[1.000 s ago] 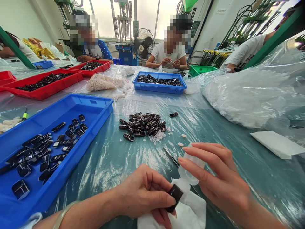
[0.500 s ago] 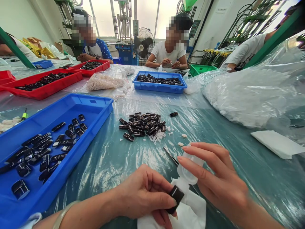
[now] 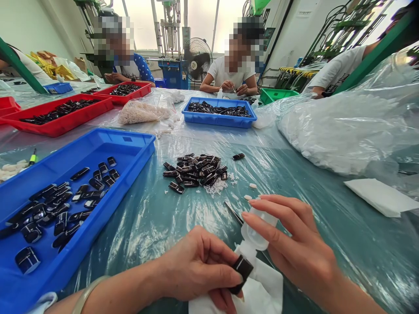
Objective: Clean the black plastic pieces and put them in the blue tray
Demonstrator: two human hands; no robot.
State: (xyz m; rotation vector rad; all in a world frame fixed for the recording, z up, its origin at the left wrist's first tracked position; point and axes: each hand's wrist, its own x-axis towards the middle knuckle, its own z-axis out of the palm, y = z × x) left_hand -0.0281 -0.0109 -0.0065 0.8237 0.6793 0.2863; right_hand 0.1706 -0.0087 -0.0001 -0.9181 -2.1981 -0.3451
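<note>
L hand (image 3: 199, 264) pinches a blk piece (image 3: 241, 271) betw thumb & fingers, over a white sheet (image 3: 265, 288); R hand (image 3: 299, 244) holds a translucent bottle (image 3: 257, 235), tilted, narrow end down nr the piece, contact unclear; tweezers (image 3: 233, 212) lie beside bottle, blk pile (image 3: 196, 170) farther fwd, blue tray (image 3: 73, 159) at L

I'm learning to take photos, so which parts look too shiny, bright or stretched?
Head view: white glare streaks the glossy clear plastic sheet; head view: the pale windows look washed out; head view: the blue rectangular plastic tray seems stretched toward the left edge; head view: the dark rectangular piece in the left hand shows a white streak, perhaps glare.
</note>
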